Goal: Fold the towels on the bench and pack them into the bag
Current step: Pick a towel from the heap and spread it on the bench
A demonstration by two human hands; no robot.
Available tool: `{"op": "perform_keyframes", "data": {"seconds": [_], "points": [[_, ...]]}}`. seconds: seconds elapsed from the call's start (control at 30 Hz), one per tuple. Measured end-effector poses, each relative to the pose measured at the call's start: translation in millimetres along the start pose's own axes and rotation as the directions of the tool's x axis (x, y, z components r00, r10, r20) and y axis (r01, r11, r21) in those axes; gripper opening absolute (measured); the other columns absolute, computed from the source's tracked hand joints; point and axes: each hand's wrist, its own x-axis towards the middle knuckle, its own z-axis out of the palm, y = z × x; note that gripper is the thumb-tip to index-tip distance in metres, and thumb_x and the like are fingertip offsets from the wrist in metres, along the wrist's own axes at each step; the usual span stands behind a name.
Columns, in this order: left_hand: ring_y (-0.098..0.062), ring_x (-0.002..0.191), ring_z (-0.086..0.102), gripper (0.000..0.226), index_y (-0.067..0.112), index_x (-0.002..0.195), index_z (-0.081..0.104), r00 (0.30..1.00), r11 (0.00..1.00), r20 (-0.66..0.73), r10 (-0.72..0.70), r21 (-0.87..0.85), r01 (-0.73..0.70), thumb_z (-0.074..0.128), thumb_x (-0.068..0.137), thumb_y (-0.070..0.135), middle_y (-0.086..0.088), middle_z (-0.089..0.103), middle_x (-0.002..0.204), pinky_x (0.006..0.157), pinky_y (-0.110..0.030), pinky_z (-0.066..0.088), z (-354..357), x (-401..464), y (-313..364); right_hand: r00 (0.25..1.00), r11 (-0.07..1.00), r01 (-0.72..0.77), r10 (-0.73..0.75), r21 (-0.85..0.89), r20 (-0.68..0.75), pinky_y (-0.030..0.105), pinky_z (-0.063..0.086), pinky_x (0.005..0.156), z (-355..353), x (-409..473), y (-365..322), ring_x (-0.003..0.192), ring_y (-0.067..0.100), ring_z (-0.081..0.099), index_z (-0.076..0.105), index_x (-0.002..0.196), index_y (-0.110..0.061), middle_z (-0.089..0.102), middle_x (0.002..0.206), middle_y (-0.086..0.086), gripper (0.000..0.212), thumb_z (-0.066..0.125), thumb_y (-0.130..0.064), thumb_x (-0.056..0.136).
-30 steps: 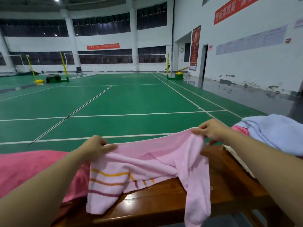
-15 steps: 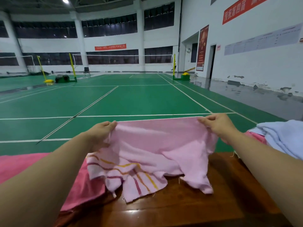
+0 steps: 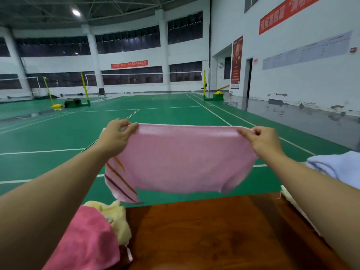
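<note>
The light pink terry towel with orange and maroon stripes at one end (image 3: 179,162) hangs in the air above the far edge of the glossy red-brown wooden bench (image 3: 214,234), stretched level between two grips and clear of the wood. The left hand (image 3: 115,137) pinches its upper left corner between thumb and curled fingers, and the right hand (image 3: 263,141) pinches the upper right corner the same way, so the top hem runs taut from one grip to the other and the cloth drops below both, the striped end dangling under the left grip. It looks doubled over, though how many layers it has I cannot tell. I judge the task to be early — this towel is mid-fold and not yet laid down. Below the left grip a crumpled deep pink towel (image 3: 87,240) lies on the bench with a pale yellow towel (image 3: 118,221) bunched against it, both unfolded. Beyond the right grip a pale blue towel (image 3: 339,168) lies heaped — whether on the bench I cannot tell. No bag is in view, so packing seems entirely ahead.
</note>
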Motion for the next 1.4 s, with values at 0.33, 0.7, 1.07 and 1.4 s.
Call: {"op": "perform_keyframes", "data": {"seconds": [0.33, 0.7, 1.07, 1.4], "points": [[-0.024, 0.070, 0.057, 0.038, 0.015, 0.070, 0.067, 0.964, 0.967, 0.187, -0.189, 0.206, 0.150, 0.063, 0.098, 0.041, -0.004, 0.063, 0.068, 0.062, -0.031, 0.037, 25, -111, -36, 0.998, 0.969, 0.020, -0.006, -0.244, 0.060, 0.036, 0.025, 0.054, -19, -91, 37, 0.053, 0.022, 0.035, 0.039, 0.059, -0.015, 0.037, 0.054, 0.006, 0.055, 0.066, -0.052, 0.090], [-0.017, 0.071, 0.057, 0.035, 0.016, 0.079, 0.076, 0.899, 0.926, 0.326, -0.291, 0.333, 0.178, 0.062, 0.098, 0.042, -0.004, 0.068, 0.071, 0.055, -0.018, 0.037, 31, -209, -37, 0.971, 0.852, 0.032, 0.097, -0.522, 0.219, 0.035, 0.027, 0.052, -57, -190, 91, 0.051, 0.024, 0.042, 0.033, 0.051, -0.016, 0.039, 0.050, 0.004, 0.065, 0.065, -0.060, 0.086], [-0.041, 0.144, 0.027, 0.042, 0.027, 0.108, 0.078, 0.855, 0.795, 0.285, -0.433, 0.567, 0.214, 0.046, 0.101, 0.054, -0.009, 0.070, 0.123, 0.124, -0.045, 0.005, 35, -268, -29, 0.960, 0.783, 0.001, 0.174, -0.622, 0.219, 0.038, 0.037, 0.057, -73, -230, 96, 0.052, 0.025, 0.047, 0.039, 0.046, -0.012, 0.045, 0.048, 0.007, 0.073, 0.046, -0.069, 0.092], [-0.043, 0.146, 0.028, 0.066, 0.008, 0.134, 0.057, 0.749, 0.677, 0.272, -0.604, 0.671, 0.302, 0.046, 0.097, 0.061, -0.018, 0.050, 0.147, 0.122, -0.043, 0.018, 37, -285, -8, 0.971, 0.747, -0.035, 0.183, -0.664, 0.155, 0.033, 0.031, 0.052, -85, -247, 100, 0.059, 0.029, 0.053, 0.047, 0.047, -0.010, 0.053, 0.055, 0.011, 0.077, 0.042, -0.071, 0.093]]}}
